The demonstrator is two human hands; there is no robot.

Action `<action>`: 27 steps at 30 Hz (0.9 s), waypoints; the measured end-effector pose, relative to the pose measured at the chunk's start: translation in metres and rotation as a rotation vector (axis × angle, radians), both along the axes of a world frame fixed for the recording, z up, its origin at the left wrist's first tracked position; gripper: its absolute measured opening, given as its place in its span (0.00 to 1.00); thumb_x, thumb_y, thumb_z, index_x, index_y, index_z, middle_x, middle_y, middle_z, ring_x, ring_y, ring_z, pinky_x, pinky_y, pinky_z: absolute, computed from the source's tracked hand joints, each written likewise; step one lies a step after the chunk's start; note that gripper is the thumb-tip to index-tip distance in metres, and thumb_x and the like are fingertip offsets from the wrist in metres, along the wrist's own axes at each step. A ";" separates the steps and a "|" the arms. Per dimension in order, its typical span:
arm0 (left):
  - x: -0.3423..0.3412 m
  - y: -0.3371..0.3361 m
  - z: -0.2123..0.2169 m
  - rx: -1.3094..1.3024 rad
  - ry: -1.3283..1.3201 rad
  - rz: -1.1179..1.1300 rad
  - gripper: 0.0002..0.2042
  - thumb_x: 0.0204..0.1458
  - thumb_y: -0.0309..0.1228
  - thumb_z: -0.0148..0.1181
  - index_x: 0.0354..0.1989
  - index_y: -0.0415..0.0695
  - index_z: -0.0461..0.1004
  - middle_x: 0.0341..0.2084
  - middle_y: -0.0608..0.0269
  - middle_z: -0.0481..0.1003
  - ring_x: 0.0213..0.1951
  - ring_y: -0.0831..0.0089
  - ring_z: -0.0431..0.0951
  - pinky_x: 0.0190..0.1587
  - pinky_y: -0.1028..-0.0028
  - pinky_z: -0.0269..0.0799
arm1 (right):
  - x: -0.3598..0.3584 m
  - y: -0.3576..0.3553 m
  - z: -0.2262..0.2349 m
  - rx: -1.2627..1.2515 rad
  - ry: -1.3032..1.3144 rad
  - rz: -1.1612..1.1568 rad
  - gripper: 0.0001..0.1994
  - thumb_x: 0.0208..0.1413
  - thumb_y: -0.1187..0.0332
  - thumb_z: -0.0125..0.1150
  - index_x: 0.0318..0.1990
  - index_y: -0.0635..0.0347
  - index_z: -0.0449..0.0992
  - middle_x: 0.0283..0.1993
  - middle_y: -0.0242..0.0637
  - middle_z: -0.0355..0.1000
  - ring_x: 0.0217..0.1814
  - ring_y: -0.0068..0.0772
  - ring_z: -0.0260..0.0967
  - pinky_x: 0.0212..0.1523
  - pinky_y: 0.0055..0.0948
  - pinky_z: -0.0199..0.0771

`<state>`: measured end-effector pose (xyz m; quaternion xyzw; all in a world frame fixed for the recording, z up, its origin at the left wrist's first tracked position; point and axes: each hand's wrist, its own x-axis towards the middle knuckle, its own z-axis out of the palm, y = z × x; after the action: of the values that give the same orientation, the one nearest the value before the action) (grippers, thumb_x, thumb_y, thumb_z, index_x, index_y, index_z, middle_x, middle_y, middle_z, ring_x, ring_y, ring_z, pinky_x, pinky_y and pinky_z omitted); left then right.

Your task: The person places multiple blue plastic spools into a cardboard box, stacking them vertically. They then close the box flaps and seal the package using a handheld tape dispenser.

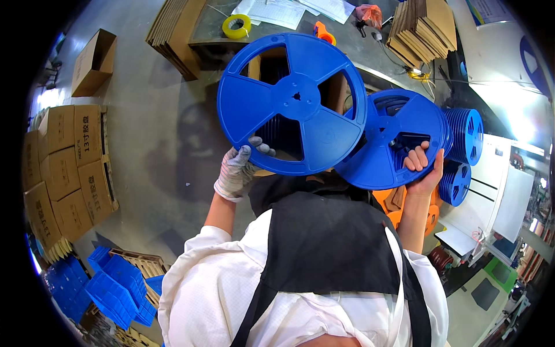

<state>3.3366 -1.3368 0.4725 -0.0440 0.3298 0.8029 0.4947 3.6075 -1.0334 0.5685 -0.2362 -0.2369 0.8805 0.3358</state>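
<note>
My left hand (pixel 236 170), in a pale work glove, grips the lower left rim of a large blue plastic reel (pixel 329 137), its fingers curled through a window. The reel lies face up, with a small center hole and three cut-out windows. Dark layers and brown cardboard show through the windows. My bare right hand (pixel 426 169) grips a second blue reel (pixel 368 164) at its lower right, fingers hooked through a window. Rims of further reels show behind this one; how many my hand holds is hidden. The left reel overlaps the right one's edge.
Stacks of blue reels (pixel 466 136) stand at right, near an orange stool (pixel 432 218). On the far table (pixel 277 36) lie yellow tape (pixel 236 26), an orange tape dispenser (pixel 324 33), papers and flattened cartons (pixel 425 29). Stacked boxes (pixel 62 168) and blue crates (pixel 115 289) stand left.
</note>
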 end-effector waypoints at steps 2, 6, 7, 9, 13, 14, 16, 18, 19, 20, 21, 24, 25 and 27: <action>-0.002 0.000 0.002 -0.013 0.000 -0.014 0.17 0.54 0.34 0.60 0.48 0.37 0.70 0.37 0.54 0.77 0.43 0.57 0.78 0.52 0.58 0.73 | 0.001 -0.004 0.000 -0.005 0.036 -0.029 0.20 0.60 0.52 0.52 0.42 0.65 0.67 0.18 0.26 0.54 0.19 0.18 0.52 0.24 0.21 0.57; -0.007 0.013 0.019 -0.015 0.010 -0.043 0.15 0.54 0.32 0.59 0.47 0.38 0.71 0.35 0.56 0.77 0.42 0.59 0.78 0.51 0.61 0.73 | 0.005 -0.007 0.002 0.004 0.099 -0.038 0.21 0.59 0.50 0.53 0.40 0.63 0.64 0.17 0.25 0.54 0.18 0.17 0.52 0.22 0.19 0.56; -0.007 0.015 0.020 -0.027 0.075 -0.002 0.13 0.54 0.30 0.58 0.46 0.38 0.71 0.35 0.56 0.77 0.42 0.60 0.78 0.51 0.62 0.73 | 0.007 -0.006 0.002 0.013 0.121 -0.027 0.21 0.59 0.50 0.53 0.40 0.63 0.64 0.17 0.25 0.54 0.18 0.17 0.52 0.22 0.19 0.56; -0.008 0.022 0.020 -0.035 0.187 0.062 0.10 0.53 0.26 0.57 0.44 0.40 0.71 0.36 0.56 0.76 0.42 0.62 0.78 0.52 0.64 0.71 | 0.009 -0.004 0.004 0.041 0.178 0.013 0.21 0.58 0.50 0.55 0.39 0.61 0.62 0.17 0.24 0.54 0.18 0.17 0.52 0.22 0.19 0.55; -0.002 0.045 0.023 -0.207 0.643 0.069 0.12 0.51 0.18 0.52 0.44 0.40 0.69 0.40 0.55 0.76 0.45 0.64 0.77 0.50 0.67 0.71 | 0.001 -0.005 0.001 -0.002 0.284 0.047 0.20 0.59 0.51 0.55 0.37 0.59 0.61 0.17 0.23 0.54 0.17 0.16 0.53 0.22 0.19 0.56; 0.006 0.051 0.021 -0.292 0.786 0.013 0.13 0.50 0.18 0.53 0.45 0.40 0.68 0.42 0.54 0.76 0.46 0.63 0.76 0.50 0.68 0.71 | 0.002 -0.005 -0.002 -0.009 0.325 0.046 0.19 0.59 0.51 0.55 0.37 0.59 0.61 0.17 0.24 0.55 0.17 0.16 0.54 0.22 0.19 0.57; 0.015 0.058 0.020 -0.386 1.048 -0.052 0.16 0.47 0.16 0.55 0.46 0.41 0.68 0.44 0.52 0.75 0.48 0.63 0.75 0.52 0.68 0.69 | 0.001 -0.007 -0.003 -0.042 0.405 0.032 0.18 0.59 0.51 0.55 0.36 0.56 0.60 0.16 0.24 0.57 0.17 0.16 0.57 0.22 0.18 0.60; 0.023 0.056 0.016 -0.416 1.274 -0.082 0.20 0.42 0.12 0.55 0.45 0.42 0.67 0.47 0.52 0.73 0.51 0.62 0.73 0.55 0.66 0.67 | -0.003 -0.012 -0.005 -0.117 0.549 0.046 0.19 0.60 0.49 0.53 0.37 0.58 0.61 0.17 0.24 0.56 0.17 0.15 0.55 0.23 0.18 0.59; 0.028 0.056 0.014 -0.550 1.343 -0.097 0.21 0.41 0.14 0.59 0.46 0.42 0.68 0.48 0.50 0.73 0.50 0.59 0.74 0.51 0.64 0.69 | -0.005 -0.013 -0.006 -0.134 0.572 0.049 0.19 0.60 0.50 0.53 0.36 0.57 0.60 0.17 0.24 0.57 0.18 0.15 0.55 0.23 0.18 0.59; 0.031 0.058 0.011 -0.486 1.455 -0.078 0.20 0.40 0.14 0.59 0.45 0.42 0.69 0.48 0.49 0.73 0.49 0.58 0.74 0.50 0.63 0.70 | -0.007 -0.011 -0.005 -0.152 0.596 0.053 0.19 0.60 0.50 0.53 0.36 0.57 0.60 0.17 0.24 0.57 0.18 0.15 0.56 0.23 0.18 0.60; 0.030 0.063 0.009 -0.423 1.568 -0.061 0.20 0.40 0.15 0.60 0.45 0.42 0.70 0.48 0.49 0.73 0.48 0.56 0.74 0.49 0.63 0.70 | -0.013 -0.012 -0.003 -0.174 0.610 0.062 0.19 0.60 0.49 0.53 0.35 0.56 0.60 0.18 0.25 0.57 0.18 0.16 0.56 0.24 0.19 0.60; 0.036 0.069 0.001 -0.206 1.660 -0.070 0.16 0.38 0.19 0.62 0.39 0.41 0.74 0.44 0.49 0.74 0.48 0.47 0.73 0.49 0.59 0.69 | -0.022 -0.018 0.002 -0.238 0.562 0.052 0.18 0.59 0.52 0.56 0.34 0.54 0.59 0.15 0.26 0.58 0.15 0.17 0.57 0.21 0.19 0.62; 0.036 0.066 -0.012 -0.217 1.869 -0.046 0.16 0.36 0.25 0.61 0.38 0.42 0.74 0.44 0.49 0.73 0.49 0.48 0.73 0.50 0.57 0.68 | -0.024 -0.018 0.002 -0.248 0.556 0.079 0.18 0.58 0.51 0.56 0.34 0.54 0.58 0.15 0.26 0.58 0.15 0.17 0.57 0.21 0.19 0.62; 0.036 0.064 -0.021 -0.232 2.100 -0.036 0.17 0.35 0.32 0.60 0.37 0.42 0.74 0.44 0.52 0.74 0.50 0.52 0.73 0.50 0.54 0.66 | -0.027 -0.017 0.005 -0.246 0.515 0.090 0.19 0.58 0.51 0.56 0.34 0.55 0.58 0.15 0.25 0.58 0.15 0.17 0.57 0.21 0.19 0.61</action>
<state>3.3731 -1.2731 0.4511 0.6306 0.6678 0.3940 -0.0343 3.5808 -1.0499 0.5732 -0.0332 -0.0456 0.9477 0.3141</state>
